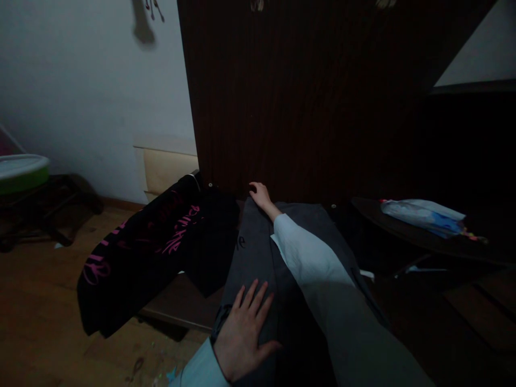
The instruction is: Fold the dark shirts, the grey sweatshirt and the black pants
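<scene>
A dark grey garment (257,244) with small black lettering lies lengthwise on a dark brown wooden surface (177,307). It looks like trousers, though its near part is in deep shadow. My left hand (244,330) rests flat on its near left part, fingers spread and holding nothing. At the garment's far left corner is my right hand (262,196), its fingers loosely bent with a gap between finger and thumb. Nothing shows in that hand. My right forearm crosses over the garment. To the left, a black garment (149,242) with pink writing hangs partly over the surface's edge.
A dark wooden panel (306,107) rises behind the surface. On the right, a blue and white plastic package (423,215) lies on a dark rounded board. A green tub with a whitish lid (24,174) stands on a dark stand at far left, above the wooden floor (52,285).
</scene>
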{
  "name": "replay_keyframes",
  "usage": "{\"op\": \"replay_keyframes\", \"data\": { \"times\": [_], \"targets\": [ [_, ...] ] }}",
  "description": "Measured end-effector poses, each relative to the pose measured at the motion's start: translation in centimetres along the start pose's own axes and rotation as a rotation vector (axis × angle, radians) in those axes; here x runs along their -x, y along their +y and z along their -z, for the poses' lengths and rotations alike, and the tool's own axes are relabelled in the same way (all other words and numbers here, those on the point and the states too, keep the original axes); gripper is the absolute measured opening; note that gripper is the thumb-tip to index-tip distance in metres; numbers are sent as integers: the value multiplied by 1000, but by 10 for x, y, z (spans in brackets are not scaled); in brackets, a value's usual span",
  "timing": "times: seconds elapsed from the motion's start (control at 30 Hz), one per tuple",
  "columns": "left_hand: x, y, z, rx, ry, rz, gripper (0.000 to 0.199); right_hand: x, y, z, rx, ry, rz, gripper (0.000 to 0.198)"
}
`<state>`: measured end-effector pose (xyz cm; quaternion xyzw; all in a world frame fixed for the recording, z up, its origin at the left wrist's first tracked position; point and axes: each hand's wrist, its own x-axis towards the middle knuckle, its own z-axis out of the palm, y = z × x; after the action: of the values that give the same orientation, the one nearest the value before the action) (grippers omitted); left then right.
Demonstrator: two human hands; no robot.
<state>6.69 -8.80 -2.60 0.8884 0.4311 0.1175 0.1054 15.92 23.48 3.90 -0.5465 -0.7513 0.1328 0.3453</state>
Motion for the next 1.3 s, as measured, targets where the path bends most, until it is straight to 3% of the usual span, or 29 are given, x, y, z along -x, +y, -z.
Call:
{"op": "replay_keyframes", "data": {
  "times": [0.1, 0.2, 0.3, 0.43, 0.57, 0.7, 0.77, 0.87, 1.0, 1.2, 1.3],
  "targets": [
    [0, 0, -1, -8, 21, -4, 74, 29, -14, -8, 156, 1, 23, 35],
    [0, -1, -1, -23, 33, -12, 73, 64, -21, -26, 272, -163, -33, 34],
    [0, -1, -1, -37, 33, -19, 73, 89, -20, -44, 341, -254, -41, 44],
    [-1, 0, -1, -48, 20, -10, 73, 90, -17, -47, 341, -330, -105, 56],
    [-3, 1, 0, -28, 21, -6, 73, 72, -13, -26, 216, -441, -95, 49],
    [4, 0, 8, 65, 130, 32, 52, 73, -7, 4, 137, -366, -63, 30],
    [13, -3, 15, 114, 285, 167, 37, 86, -3, 17, 178, -333, -74, 22],
    [29, -12, 26, 77, 472, 449, 32, 115, 1, 30, 299, -329, -131, 24],
    [32, -21, 29, 59, 384, 579, 39, 145, 4, 34, 380, -320, -194, 36],
    [14, -33, 24, 226, 314, 479, 43, 149, 4, 26, 280, -269, -169, 12],
    [13, -46, 28, 261, 372, 473, 36, 146, 2, 19, 222, -209, -168, 7]
  ]
}}
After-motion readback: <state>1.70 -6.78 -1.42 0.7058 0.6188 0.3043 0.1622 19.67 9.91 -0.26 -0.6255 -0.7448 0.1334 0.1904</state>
